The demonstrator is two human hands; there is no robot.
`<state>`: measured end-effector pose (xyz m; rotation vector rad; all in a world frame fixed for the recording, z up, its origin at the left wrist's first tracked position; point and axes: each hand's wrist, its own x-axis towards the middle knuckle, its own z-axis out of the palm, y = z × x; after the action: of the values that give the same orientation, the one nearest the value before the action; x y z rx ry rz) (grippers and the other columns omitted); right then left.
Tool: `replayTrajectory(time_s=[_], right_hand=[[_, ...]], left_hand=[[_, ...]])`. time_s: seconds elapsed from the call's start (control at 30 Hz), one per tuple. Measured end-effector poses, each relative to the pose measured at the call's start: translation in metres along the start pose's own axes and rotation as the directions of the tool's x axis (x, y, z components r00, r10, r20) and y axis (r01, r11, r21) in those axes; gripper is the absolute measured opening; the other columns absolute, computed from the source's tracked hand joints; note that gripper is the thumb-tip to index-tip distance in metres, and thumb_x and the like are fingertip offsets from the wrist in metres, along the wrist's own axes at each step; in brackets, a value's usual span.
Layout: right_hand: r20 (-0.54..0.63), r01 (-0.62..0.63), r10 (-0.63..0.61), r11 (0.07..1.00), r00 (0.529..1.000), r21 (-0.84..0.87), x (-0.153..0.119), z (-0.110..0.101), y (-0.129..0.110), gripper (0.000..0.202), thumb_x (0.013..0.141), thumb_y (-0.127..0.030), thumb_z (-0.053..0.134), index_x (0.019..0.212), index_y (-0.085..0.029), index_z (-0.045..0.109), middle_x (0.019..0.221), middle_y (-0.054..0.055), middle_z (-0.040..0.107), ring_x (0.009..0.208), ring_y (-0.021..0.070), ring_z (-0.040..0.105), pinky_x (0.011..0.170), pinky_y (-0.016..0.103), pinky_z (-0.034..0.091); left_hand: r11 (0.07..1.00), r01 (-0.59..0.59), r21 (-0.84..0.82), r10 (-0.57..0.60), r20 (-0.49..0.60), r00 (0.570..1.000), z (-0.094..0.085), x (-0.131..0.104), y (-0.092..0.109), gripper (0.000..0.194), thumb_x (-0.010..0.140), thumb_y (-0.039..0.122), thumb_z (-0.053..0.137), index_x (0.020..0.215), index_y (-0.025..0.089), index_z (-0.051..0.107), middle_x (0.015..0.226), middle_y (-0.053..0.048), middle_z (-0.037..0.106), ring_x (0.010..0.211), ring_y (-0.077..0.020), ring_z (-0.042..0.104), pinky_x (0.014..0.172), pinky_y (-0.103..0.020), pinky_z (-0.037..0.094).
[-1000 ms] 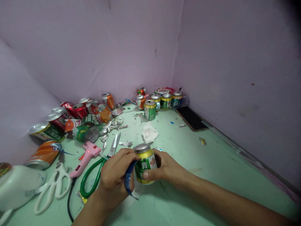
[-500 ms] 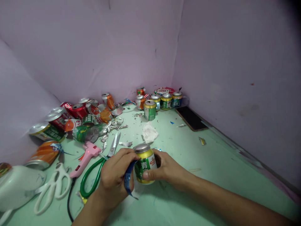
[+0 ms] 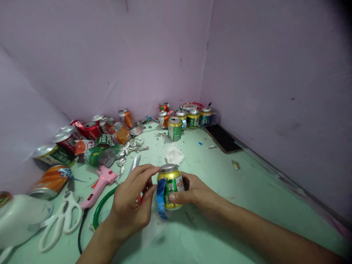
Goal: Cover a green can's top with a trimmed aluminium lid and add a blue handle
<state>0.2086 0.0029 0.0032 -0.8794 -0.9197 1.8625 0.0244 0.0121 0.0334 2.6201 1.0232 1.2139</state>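
Pale purple walls point(image 3: 154, 55) meet at a corner in the upper center of the frame, behind a light green tabletop point(image 3: 242, 238). One small yellow-and-green can point(image 3: 171, 183) with a silver top is positioned at lower center, upright. Its right side is grasped by the right hand point(image 3: 194, 190), with the thumb laid across the front face and the other fingers behind, partly hidden. A blue strip point(image 3: 160, 201) stands curved along the left side of the can, bowed outward at its lower part. The left hand point(image 3: 134, 198) is located just left of the can; its fingers are released and loosely bent, with the thumb apart from the index finger. Contact between the index fingertip and the can's rim cannot be determined. Partly covered by the left hand are green-handled scissors point(image 3: 103, 205), blades directed toward the middle of the frame. Left of these lie a pink glue gun point(image 3: 100, 185) with a black cable point(image 3: 80, 234) and white-handled scissors point(image 3: 59, 222). Crumpled white tissue point(image 3: 174, 156) lies beyond the held can. A separate green can point(image 3: 175, 132) stands upright farther back, at center. At center right, a dark phone point(image 3: 224, 139) lies flat near the wall.
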Motion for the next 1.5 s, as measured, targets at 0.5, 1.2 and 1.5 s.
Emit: replayTrajectory(time_s=[0.5, 1.2, 1.5], right_hand=[[-0.094, 0.055, -0.042, 0.989, 0.995, 0.139, 0.003, -0.007, -0.006, 0.043, 0.061, -0.031, 0.078, 0.096, -0.012, 0.061, 0.083, 0.007, 0.069, 0.073, 0.0178, 0.065, 0.074, 0.031, 0.048], [-0.083, 0.023, -0.015, 0.995, 0.996, 0.095, 0.001, -0.001, -0.004, 0.050, 0.055, -0.033, 0.081, 0.095, -0.012, 0.061, 0.085, 0.007, 0.068, 0.075, 0.0183, 0.063, 0.072, 0.031, 0.046], [-0.042, 0.041, -0.036, 0.991, 0.998, 0.127, 0.002, -0.002, -0.003, 0.055, 0.057, -0.032, 0.080, 0.103, -0.012, 0.059, 0.089, 0.008, 0.067, 0.076, 0.0175, 0.063, 0.071, 0.029, 0.047]], left_hand=[[0.742, 0.545, -0.390, -0.524, 0.170, 0.835, 0.010, 0.002, 0.017, 0.007, 0.070, 0.022, 0.064, 0.077, 0.020, 0.066, 0.063, 0.003, 0.058, 0.055, -0.0091, 0.054, 0.048, -0.016, 0.044], [0.808, 0.472, -0.352, -0.419, 0.220, 0.881, 0.009, 0.005, 0.018, 0.013, 0.077, 0.019, 0.055, 0.064, 0.017, 0.058, 0.061, 0.002, 0.051, 0.056, -0.0113, 0.047, 0.050, -0.022, 0.036], [0.888, 0.376, -0.263, -0.340, 0.173, 0.924, 0.009, 0.005, 0.019, 0.014, 0.079, 0.018, 0.054, 0.064, 0.018, 0.054, 0.061, 0.003, 0.050, 0.055, -0.0100, 0.046, 0.050, -0.021, 0.037]])
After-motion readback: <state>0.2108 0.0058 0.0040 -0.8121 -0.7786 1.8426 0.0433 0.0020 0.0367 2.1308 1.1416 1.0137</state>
